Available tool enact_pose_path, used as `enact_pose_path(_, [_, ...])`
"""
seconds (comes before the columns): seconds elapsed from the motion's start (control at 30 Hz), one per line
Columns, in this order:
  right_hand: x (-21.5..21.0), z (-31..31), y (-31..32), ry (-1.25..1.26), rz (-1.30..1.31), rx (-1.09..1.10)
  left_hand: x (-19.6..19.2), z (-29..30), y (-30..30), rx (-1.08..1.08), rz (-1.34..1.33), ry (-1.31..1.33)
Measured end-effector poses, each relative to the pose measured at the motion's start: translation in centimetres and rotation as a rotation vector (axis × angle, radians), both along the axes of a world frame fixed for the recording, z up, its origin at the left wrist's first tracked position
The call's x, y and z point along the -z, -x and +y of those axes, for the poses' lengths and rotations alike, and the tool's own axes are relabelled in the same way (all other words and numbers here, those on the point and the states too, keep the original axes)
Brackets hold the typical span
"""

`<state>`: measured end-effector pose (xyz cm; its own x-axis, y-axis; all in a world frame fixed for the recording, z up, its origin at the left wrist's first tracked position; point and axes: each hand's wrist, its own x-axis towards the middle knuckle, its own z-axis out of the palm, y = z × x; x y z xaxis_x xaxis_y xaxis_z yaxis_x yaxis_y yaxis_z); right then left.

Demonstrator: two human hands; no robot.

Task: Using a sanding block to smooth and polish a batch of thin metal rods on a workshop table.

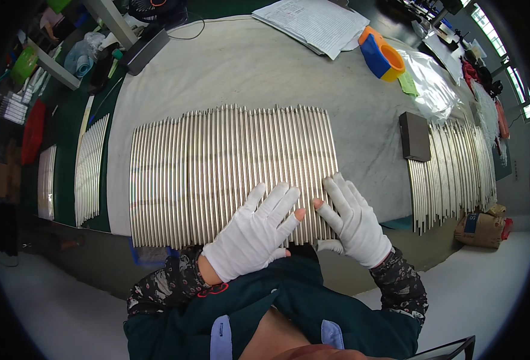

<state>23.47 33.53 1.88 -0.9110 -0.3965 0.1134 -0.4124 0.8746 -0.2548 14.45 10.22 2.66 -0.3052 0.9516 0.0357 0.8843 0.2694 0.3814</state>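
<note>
A wide row of slim, shiny metal rods (217, 162) lies side by side on a grey cloth, their near ends at the table's front edge. My left hand (250, 234), in a white glove with some bare fingertips, rests flat on the rods right of the middle, fingers spread. My right hand (355, 225), gloved the same way, lies at the row's right edge with its fingers stretched out over the last rods. Neither hand is wrapped round a rod. Parts of the rods are hidden under both hands.
More rods (451, 174) lie at the right beside a dark block (415, 137). Smaller rod groups (90, 171) are at the left. Papers (313, 24), a blue-orange tape dispenser (382, 55) and clear plastic (430, 84) sit at the back. A cardboard box (481, 230) stands below right.
</note>
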Motion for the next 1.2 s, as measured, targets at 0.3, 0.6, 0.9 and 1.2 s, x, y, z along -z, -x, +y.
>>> enact_pose_path(0.3, [1.1,0.4,0.1,0.035,0.038,0.046,0.3,0.6,0.3,-0.009,0.023,0.023])
enact_pose_path(0.6, [0.9,-0.2,0.6,0.167,0.164,0.063,0.4,1.1,0.2,-0.01,0.126,0.018])
enact_pose_path(0.9, [0.2,-0.9,0.2,0.094,0.193,0.108,0.2,3.2,-1.3,-0.11,0.165,-0.008])
enact_pose_path(1.2, [0.2,1.4,-2.7,0.158,0.18,0.298,0.0,3.6,-1.2,-0.079,0.166,0.002])
